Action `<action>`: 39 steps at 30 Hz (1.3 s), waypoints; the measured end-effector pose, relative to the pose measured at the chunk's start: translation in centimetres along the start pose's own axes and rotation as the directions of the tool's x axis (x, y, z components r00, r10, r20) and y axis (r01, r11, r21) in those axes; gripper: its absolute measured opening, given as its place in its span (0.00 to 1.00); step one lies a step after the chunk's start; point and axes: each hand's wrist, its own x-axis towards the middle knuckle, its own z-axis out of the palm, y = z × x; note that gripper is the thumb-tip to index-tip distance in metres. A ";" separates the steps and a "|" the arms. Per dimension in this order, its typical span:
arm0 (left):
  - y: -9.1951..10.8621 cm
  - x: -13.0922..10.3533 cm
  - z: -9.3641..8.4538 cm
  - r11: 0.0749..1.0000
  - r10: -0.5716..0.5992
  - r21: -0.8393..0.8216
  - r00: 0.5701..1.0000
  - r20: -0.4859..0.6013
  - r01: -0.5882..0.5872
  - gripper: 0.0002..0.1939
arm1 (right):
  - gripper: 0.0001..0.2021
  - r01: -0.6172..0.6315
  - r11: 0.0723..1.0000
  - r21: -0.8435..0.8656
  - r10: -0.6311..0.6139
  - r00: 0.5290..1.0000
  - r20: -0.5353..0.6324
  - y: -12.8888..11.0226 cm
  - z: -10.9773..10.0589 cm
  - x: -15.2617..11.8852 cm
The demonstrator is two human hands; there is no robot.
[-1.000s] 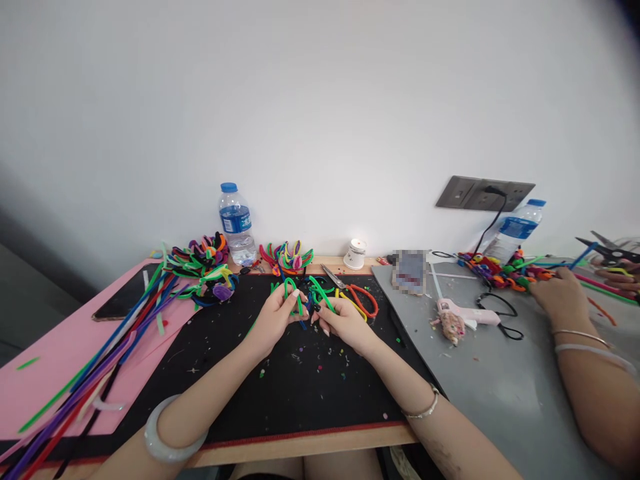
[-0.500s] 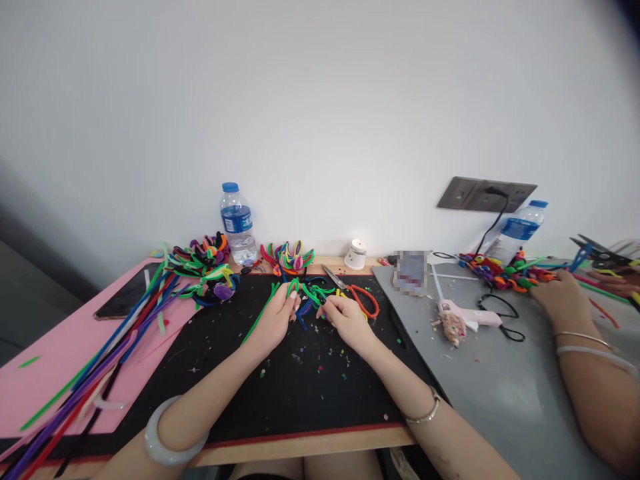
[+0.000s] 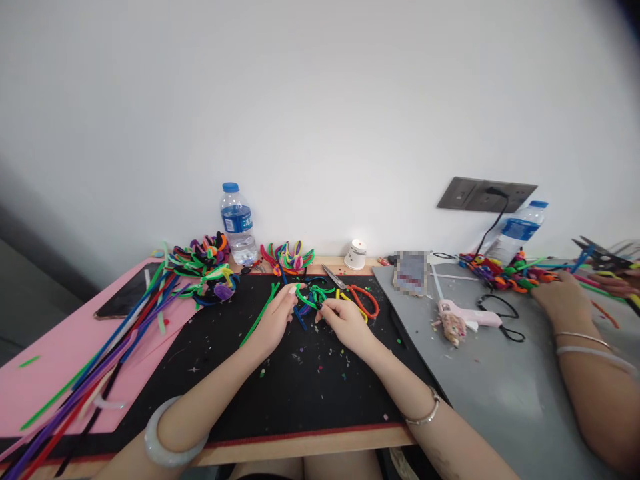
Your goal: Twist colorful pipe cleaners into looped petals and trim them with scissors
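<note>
Between my two hands is a green pipe cleaner (image 3: 303, 296), bent in a curve above the black mat (image 3: 300, 393). The fingertips of my left hand (image 3: 276, 319) pinch its left end. My right hand (image 3: 346, 325) is closed on the other end, beside a tangle of green and dark stems whose exact shape I cannot make out. More green pipe cleaners (image 3: 260, 315) lie just left of my left hand. A blue pipe cleaner (image 3: 300, 320) rests behind the gap between the hands. Scissors with orange handles (image 3: 367, 301) and a yellow pipe cleaner (image 3: 358, 305) lie past my right hand.
Long coloured pipe cleaners (image 3: 107, 353) lie across a pink sheet (image 3: 45, 360) with a phone (image 3: 127, 293). At the back stand a water bottle (image 3: 239, 227) and paper cup (image 3: 355, 255). Right are a pink glue gun (image 3: 470, 313) and a co-worker's hand (image 3: 563, 303).
My left fingers have shifted along the green pipe cleaner, which was a tight loop at the fingertips and now spans towards my right hand. My right hand stays nearly in place.
</note>
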 end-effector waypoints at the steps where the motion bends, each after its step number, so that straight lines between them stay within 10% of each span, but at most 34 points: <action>1: 0.0 0.1 0.0 0.999 -0.017 -0.032 1.000 0.017 0.018 0.23 | 0.15 0.003 1.000 -0.007 -0.003 1.000 0.002 0.0 0.0 0.0; 8: 0.1 -0.2 0.3 0.995 -0.100 0.034 0.985 0.138 0.096 0.25 | 0.15 0.010 1.000 -0.029 -0.010 1.000 0.015 -0.1 -0.1 0.0; 18: 1.2 -0.9 0.4 0.912 0.082 0.367 0.958 0.274 -0.183 0.20 | 0.11 0.091 0.986 0.142 -0.102 0.993 0.066 -0.9 -0.1 -0.3; 39: 1.3 -0.8 0.4 0.830 0.170 0.510 0.974 0.153 -0.225 0.17 | 0.11 -0.002 0.967 0.254 -0.020 0.996 0.084 -0.3 0.5 -0.2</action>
